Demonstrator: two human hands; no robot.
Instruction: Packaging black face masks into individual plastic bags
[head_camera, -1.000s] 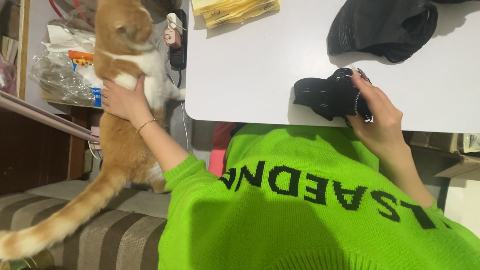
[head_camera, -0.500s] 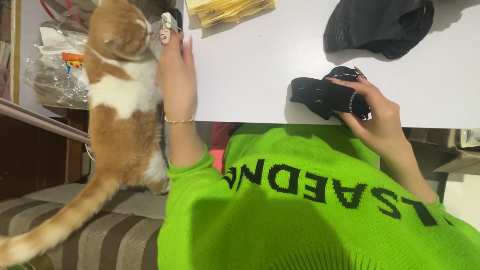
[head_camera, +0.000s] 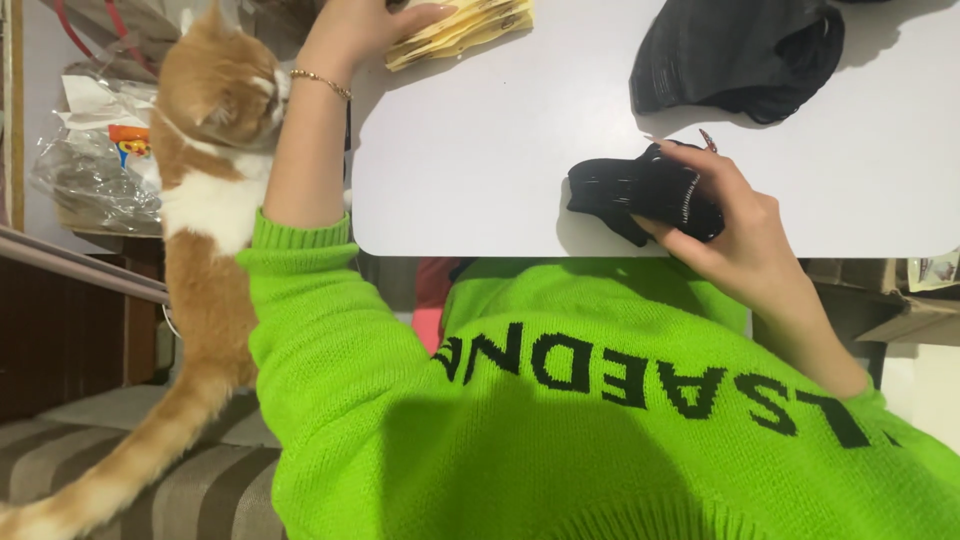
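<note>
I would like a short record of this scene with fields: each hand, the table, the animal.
left hand: rests on the yellow stack at the far table edge
right hand: grips a black folded cloth
table: white, also bears a dark grey garment
animal: orange and white cat, upright against the left forearm

left hand (head_camera: 375, 22) on yellow paper stack (head_camera: 462, 30) far edge of white table (head_camera: 480, 150), right hand (head_camera: 740, 225) gripping black sock (head_camera: 635, 190), ginger cat (head_camera: 215, 170) at left
</note>
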